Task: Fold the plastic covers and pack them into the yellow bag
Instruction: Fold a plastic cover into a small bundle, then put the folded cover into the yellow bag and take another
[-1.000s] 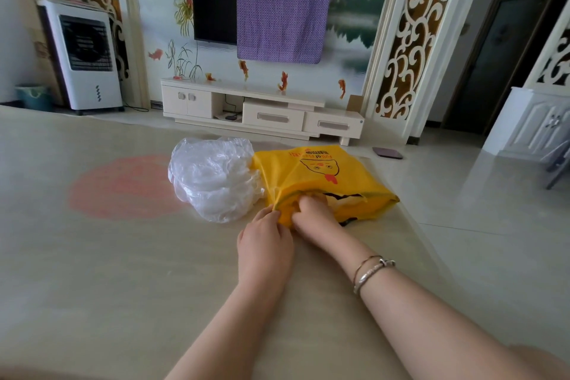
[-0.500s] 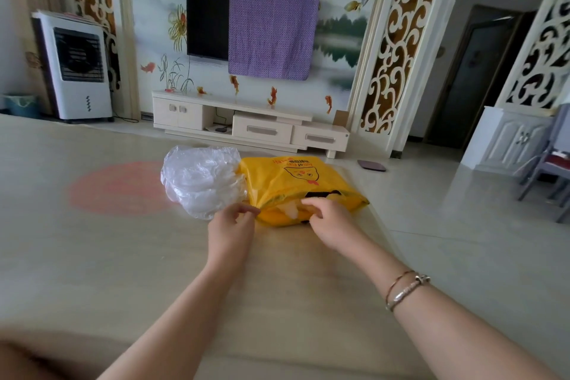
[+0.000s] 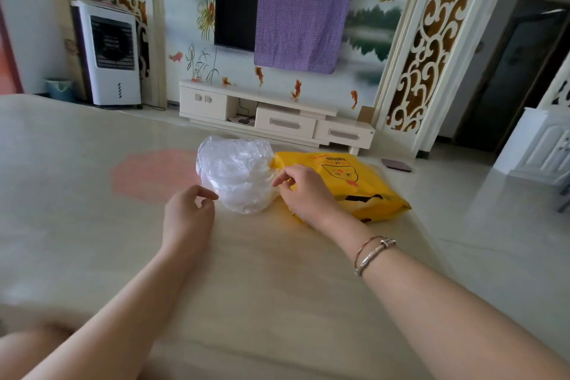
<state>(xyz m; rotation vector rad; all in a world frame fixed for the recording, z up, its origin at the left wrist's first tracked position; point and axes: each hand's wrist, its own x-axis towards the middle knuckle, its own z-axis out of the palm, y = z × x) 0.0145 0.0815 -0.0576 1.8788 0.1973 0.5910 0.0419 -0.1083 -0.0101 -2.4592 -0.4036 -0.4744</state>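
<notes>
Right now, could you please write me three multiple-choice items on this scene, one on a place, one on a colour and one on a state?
1. Where does the pile of clear plastic covers lie relative to the bag?
A. Inside it
B. Beside it, on the person's left
C. On top of it

2. What colour is the bag?
A. Yellow
B. Green
C. Blue

3. What is the right hand doing?
A. Lying flat on the table
B. Holding a phone
C. Reaching with thumb and forefinger to the near edge of the covers

Answers:
1 B, the pile sits on the table next to the bag's left end.
2 A, it is bright yellow with a printed face.
3 C, its fingertips meet the plastic while the left hand hovers at the pile's other side.
</notes>
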